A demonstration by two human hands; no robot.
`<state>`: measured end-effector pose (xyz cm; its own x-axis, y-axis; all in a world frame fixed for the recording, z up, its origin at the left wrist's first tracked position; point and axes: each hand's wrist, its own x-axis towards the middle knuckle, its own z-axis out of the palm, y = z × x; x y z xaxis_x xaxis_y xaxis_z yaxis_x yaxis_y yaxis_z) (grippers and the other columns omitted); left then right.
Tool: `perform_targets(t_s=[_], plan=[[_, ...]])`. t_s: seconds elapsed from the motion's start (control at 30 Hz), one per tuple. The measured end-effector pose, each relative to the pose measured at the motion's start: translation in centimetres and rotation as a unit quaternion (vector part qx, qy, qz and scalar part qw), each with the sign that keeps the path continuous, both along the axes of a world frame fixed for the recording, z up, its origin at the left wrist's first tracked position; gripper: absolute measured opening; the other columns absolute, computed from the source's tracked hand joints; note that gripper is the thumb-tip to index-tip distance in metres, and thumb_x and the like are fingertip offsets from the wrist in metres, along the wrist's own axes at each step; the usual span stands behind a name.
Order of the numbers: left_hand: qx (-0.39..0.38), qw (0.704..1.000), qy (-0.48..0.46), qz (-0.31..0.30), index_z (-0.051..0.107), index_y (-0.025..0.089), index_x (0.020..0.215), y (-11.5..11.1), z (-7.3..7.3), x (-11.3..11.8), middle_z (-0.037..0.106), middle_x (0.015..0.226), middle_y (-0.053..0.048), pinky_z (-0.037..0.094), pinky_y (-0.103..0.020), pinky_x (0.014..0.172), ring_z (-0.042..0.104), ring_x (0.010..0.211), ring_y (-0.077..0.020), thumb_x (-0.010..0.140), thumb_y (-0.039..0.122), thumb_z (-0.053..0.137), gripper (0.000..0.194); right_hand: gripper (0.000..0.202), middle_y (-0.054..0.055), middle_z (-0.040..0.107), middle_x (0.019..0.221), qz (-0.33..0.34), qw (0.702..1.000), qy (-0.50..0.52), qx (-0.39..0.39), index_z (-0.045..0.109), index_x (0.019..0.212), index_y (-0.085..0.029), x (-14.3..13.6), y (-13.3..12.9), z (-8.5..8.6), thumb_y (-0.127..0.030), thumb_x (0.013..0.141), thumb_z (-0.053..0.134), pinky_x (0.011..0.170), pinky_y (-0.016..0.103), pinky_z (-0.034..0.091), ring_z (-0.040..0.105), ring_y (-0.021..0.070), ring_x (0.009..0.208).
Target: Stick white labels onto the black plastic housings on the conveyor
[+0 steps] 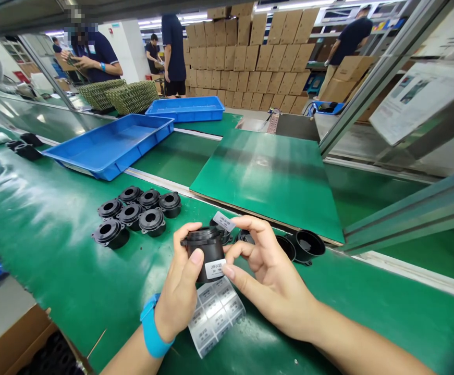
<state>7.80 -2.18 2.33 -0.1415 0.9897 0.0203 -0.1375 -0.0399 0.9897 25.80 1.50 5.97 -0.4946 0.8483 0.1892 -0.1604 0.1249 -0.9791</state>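
Note:
My left hand (180, 289) is wrapped round a black plastic housing (205, 245), round with a flanged top, holding it upright above the bench. A white printed label (215, 269) lies on the housing's side. At that label's right edge are the thumb and a bent finger of my right hand (269, 276). A second label (223, 221) clings to the raised forefinger's tip. Below both hands, a curled sheet of printed labels (217, 317) rests on the green bench (133, 281). How firmly the right fingertips grip the first label is hard to see.
Several black housings (131, 213) stand grouped at left; more cups (308, 245) lie behind my right hand. Beyond are blue trays (113, 140), a raised green board (269, 172) and a metal post (410, 208). People and stacked cartons (250, 57) occupy the background.

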Motion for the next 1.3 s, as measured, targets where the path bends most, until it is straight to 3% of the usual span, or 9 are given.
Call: perform_targets(t_s=[0.27,0.6,0.77,1.3], plan=[[0.010,1.000,-0.005,0.002,0.047,0.031,0.144,-0.13,0.01,0.07,0.060,0.141,-0.008,0.047,-0.048,0.110,0.063,0.127,-0.0305,0.106,0.060,0.053,0.048,0.053,-0.003,0.060,0.099,-0.018,1.000,0.008,0.024,0.046,0.145,-0.039,-0.26,-0.21,-0.27,-0.014,0.103,0.067,0.098,0.043,0.051,0.064,0.0197,0.093],[0.027,1.000,0.008,0.003,0.047,0.031,0.144,-0.13,-0.24,-0.03,0.060,0.141,-0.008,0.045,-0.048,0.113,0.059,0.133,-0.0313,0.107,0.059,0.052,0.047,0.053,0.000,0.055,0.116,-0.025,0.999,0.011,0.028,0.047,0.145,-0.040,-0.36,-0.28,-0.39,-0.015,0.103,0.069,0.100,0.044,0.054,0.064,0.0180,0.093],[0.047,0.998,0.035,-0.008,0.044,0.031,0.144,-0.09,-0.12,-0.05,0.062,0.138,-0.009,0.050,-0.047,0.108,0.064,0.123,-0.0297,0.105,0.065,0.052,0.052,0.052,0.001,0.050,0.134,-0.032,0.999,0.009,0.040,0.048,0.144,-0.041,-0.45,-0.22,-0.40,-0.015,0.103,0.069,0.099,0.042,0.057,0.065,0.0160,0.093],[0.055,0.996,0.069,-0.005,0.043,0.031,0.143,0.20,0.08,0.07,0.060,0.135,-0.008,0.054,-0.042,0.099,0.068,0.113,-0.0274,0.102,0.058,0.064,0.054,0.051,0.006,0.045,0.146,-0.056,0.995,0.004,0.082,0.049,0.145,-0.039,-0.62,-0.43,-0.79,-0.016,0.104,0.068,0.104,0.048,0.059,0.066,0.0167,0.090]])
